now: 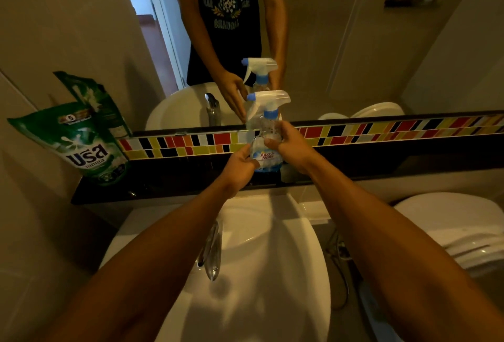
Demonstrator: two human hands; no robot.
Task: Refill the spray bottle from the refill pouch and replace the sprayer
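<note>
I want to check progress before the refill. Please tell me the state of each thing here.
spray bottle: upright on the shelf, sprayer on
refill pouch: standing, leaning on the wall, untouched
left hand: holding the bottle's base
right hand: gripping the bottle's upper body
tap: not running

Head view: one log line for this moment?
spray bottle on ledge | sprayer on | left hand, right hand grip bottle | refill pouch untouched, leaning left

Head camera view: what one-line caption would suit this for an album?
Both hands, left and right, grip a clear plastic spray bottle on the dark ledge; green refill pouch waits.
</note>
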